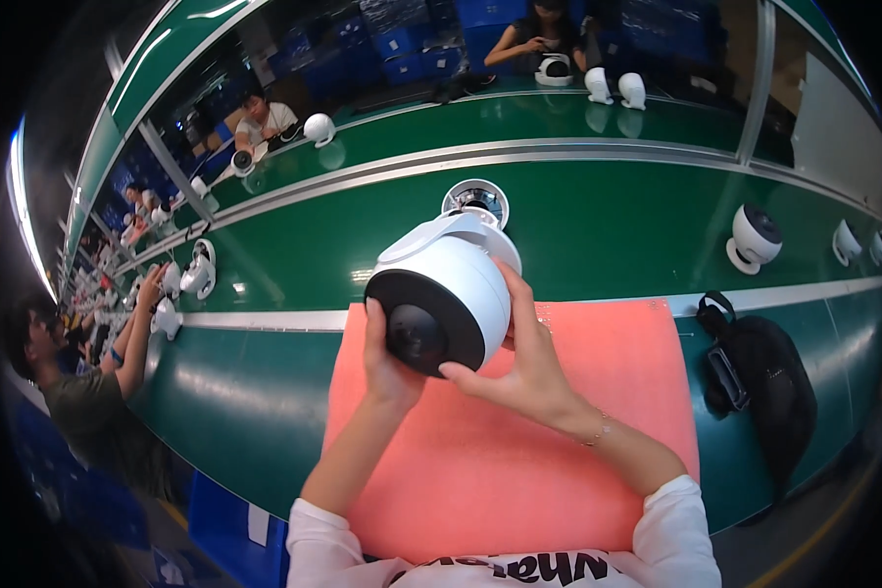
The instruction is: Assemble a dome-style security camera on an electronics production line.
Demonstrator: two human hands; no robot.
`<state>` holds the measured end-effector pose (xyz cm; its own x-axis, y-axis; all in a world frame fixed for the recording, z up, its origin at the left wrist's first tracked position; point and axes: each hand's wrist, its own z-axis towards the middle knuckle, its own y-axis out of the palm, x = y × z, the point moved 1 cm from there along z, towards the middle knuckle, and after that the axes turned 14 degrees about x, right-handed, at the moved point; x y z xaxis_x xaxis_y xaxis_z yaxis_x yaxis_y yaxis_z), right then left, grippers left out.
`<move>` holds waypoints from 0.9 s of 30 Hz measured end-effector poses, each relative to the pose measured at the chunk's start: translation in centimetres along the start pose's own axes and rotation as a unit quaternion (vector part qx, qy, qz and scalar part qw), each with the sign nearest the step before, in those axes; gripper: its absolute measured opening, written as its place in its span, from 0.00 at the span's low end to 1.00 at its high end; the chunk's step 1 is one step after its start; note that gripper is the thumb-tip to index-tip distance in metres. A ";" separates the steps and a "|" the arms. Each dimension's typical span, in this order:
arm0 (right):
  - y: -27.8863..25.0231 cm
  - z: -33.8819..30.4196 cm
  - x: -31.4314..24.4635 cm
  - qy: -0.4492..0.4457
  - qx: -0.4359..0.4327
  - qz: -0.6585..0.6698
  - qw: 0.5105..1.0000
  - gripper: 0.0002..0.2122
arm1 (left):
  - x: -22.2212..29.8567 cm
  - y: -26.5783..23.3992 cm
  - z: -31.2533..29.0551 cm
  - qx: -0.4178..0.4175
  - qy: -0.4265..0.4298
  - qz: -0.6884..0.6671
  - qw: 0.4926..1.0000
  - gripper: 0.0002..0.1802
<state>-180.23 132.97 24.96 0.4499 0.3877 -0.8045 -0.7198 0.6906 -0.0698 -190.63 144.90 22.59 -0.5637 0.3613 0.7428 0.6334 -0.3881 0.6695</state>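
Note:
A round white camera with a black front disc and dark lens is held up between both my hands, tilted with its lens toward me. My left hand grips it along the lower left rim, thumb up against the black disc. Wrapped round its right side is my right hand, its thumb at the disc's lower edge; some of its fingers are hidden behind the shell. Just beyond stands a second white unit, its round opening showing dark and shiny parts inside.
A pink foam mat covers the bench before me. To its right lies a black bag. Green conveyor lines carry more white cameras. A co-worker works at the left; others sit across. A blue bin stands low left.

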 end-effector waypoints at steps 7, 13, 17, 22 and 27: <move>-4.8 1.8 3.6 -0.057 0.136 -0.029 0.989 0.45 | -5.6 6.9 3.8 0.001 0.045 0.006 0.999 0.38; -9.0 4.0 6.3 0.252 0.254 0.250 0.900 0.30 | -9.6 9.5 6.2 -0.078 -0.150 0.020 0.985 0.36; -14.6 5.2 11.5 0.298 0.341 0.314 0.834 0.28 | -13.6 9.9 5.3 0.064 -0.226 -0.002 0.972 0.44; -18.0 5.1 15.8 0.302 0.451 0.195 0.817 0.38 | -17.8 4.9 14.0 0.093 -0.148 -0.019 0.984 0.29; -20.6 5.1 16.2 0.318 0.476 0.056 0.818 0.45 | -17.6 3.8 15.1 0.126 -0.109 0.016 0.986 0.25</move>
<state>-155.40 128.11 16.35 -0.1750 0.2945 -0.9395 0.1358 0.9523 0.2733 -170.28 149.89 11.88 -0.4311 0.5372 0.7249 0.7756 -0.1899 0.6020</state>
